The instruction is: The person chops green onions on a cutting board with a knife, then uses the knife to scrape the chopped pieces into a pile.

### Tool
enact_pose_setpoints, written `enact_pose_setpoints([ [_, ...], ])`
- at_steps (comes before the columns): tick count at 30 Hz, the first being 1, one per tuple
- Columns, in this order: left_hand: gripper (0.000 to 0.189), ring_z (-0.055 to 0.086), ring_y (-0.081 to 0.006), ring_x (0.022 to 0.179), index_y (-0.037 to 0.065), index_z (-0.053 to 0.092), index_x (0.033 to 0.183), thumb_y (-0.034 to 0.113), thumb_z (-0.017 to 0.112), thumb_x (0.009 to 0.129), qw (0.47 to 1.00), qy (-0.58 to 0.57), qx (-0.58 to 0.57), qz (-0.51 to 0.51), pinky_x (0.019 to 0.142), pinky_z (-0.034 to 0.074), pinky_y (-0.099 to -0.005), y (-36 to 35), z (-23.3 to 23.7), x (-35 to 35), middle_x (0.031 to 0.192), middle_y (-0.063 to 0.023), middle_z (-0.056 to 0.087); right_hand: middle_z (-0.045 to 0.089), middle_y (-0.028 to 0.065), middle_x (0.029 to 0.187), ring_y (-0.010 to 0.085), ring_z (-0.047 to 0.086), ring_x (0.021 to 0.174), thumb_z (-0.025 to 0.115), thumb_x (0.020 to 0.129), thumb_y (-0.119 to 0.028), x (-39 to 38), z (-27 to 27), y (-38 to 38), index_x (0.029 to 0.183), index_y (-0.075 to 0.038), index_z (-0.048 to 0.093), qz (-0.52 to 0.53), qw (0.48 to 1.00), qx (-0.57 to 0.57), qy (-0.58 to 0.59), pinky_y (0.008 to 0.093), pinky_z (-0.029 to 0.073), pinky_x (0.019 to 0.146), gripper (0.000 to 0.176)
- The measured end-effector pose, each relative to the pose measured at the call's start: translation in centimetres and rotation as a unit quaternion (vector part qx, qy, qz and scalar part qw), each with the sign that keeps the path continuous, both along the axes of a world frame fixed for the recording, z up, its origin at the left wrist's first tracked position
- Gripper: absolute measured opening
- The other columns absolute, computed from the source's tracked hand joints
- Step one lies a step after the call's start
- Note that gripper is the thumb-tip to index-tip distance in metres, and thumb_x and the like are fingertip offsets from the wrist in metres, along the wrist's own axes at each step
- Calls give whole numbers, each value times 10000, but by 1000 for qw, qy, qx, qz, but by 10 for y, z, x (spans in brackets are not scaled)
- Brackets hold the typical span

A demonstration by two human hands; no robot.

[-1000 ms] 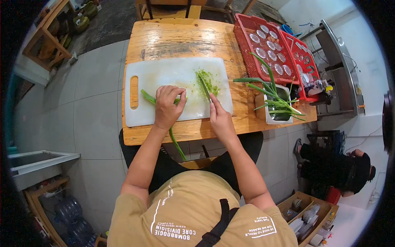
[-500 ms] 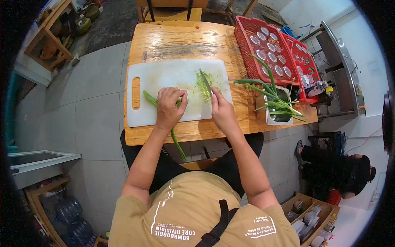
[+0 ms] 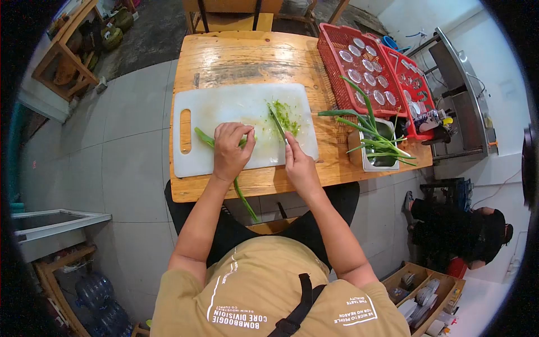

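Note:
A white cutting board with a handle slot lies on the wooden table. My left hand is closed over a green onion, whose long green end hangs past the board and table edge toward my lap. Another green piece pokes out to the left of that hand. In my right hand is a knife, its blade pointing away and up-left. The blade lies along the left side of a scatter of chopped green onion on the board's right part.
Right of the board, a metal container holds whole green onions. Behind it stand red plastic baskets with several clear round cups or lids. A person in dark clothes is at the far right. The wooden table extends beyond the board.
My right hand and the knife have shifted slightly left and toward me, to the left edge of the chopped green onion. My left hand keeps its hold.

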State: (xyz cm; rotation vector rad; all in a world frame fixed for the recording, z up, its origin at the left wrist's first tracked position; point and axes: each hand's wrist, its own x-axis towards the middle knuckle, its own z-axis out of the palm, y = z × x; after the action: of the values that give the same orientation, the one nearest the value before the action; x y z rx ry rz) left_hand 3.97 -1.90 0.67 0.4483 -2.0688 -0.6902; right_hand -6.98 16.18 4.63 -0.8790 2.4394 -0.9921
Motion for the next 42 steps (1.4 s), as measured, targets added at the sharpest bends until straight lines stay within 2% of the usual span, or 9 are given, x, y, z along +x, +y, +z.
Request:
enact_pose_setpoints([
  [3,93,666,-313,992,57,752,981,80,795,901,1000,-1,-3,4,1000,480,-459,2,3,1,989,-95,720,778,274,1167,411,764,1083,480,1181,-337,-8,-18,-2,1564,-63,543,26,994,-88,55,465,574,959,475],
  [6,91,666,-314,993,58,752,983,82,792,904,1000,-3,-6,0,1001,479,-460,2,3,1,990,-98,719,740,321,1072,466,738,1002,487,1171,-318,-14,-13,12,1419,-29,613,-20,990,-141,-2,494,566,879,401],
  [10,87,666,-311,992,60,750,983,81,787,908,1000,7,2,4,1002,477,-461,0,0,0,990,-96,718,710,273,920,469,699,875,482,1174,-290,-21,10,45,1193,12,601,-78,993,-38,-80,532,517,785,325],
  [19,84,672,-294,980,57,748,982,86,780,910,1000,17,-9,3,999,479,-456,0,2,2,961,-84,721,713,331,1135,533,690,1030,483,1161,-225,-24,-12,62,1338,6,583,-96,988,-11,123,570,545,870,308],
  [22,81,674,-291,979,58,750,983,84,776,911,1000,17,-2,7,1000,480,-455,1,2,2,962,-81,721,732,304,1087,490,710,1006,484,1164,-200,-23,-33,57,1402,-17,578,-78,980,-1,181,532,548,868,315],
  [25,81,675,-287,977,62,752,985,85,775,911,1000,23,-9,11,999,481,-451,0,2,2,965,-79,721,697,337,1223,524,695,1076,487,1147,-195,-14,-27,49,1416,-20,561,-35,990,0,134,562,565,916,330],
  [30,82,673,-325,990,66,753,990,77,776,912,1000,16,-4,0,979,492,-463,-1,2,4,996,-101,731,727,310,1105,522,703,994,501,1144,-193,-39,-26,48,1375,-48,589,-73,977,-14,200,583,562,831,287],
  [37,63,675,-281,970,71,739,971,96,769,921,1000,23,-2,6,1005,481,-454,-1,0,3,954,-68,712,749,268,1118,447,732,1012,532,1142,-185,-43,-23,28,1352,-55,640,-34,992,-41,114,510,558,845,270],
  [42,74,685,-305,975,62,752,994,84,772,926,1000,10,-10,4,998,485,-462,1,3,4,991,-90,739,745,256,1165,451,730,1048,551,1123,-215,-79,-22,8,1368,-88,655,-37,977,-32,206,530,576,885,296],
])
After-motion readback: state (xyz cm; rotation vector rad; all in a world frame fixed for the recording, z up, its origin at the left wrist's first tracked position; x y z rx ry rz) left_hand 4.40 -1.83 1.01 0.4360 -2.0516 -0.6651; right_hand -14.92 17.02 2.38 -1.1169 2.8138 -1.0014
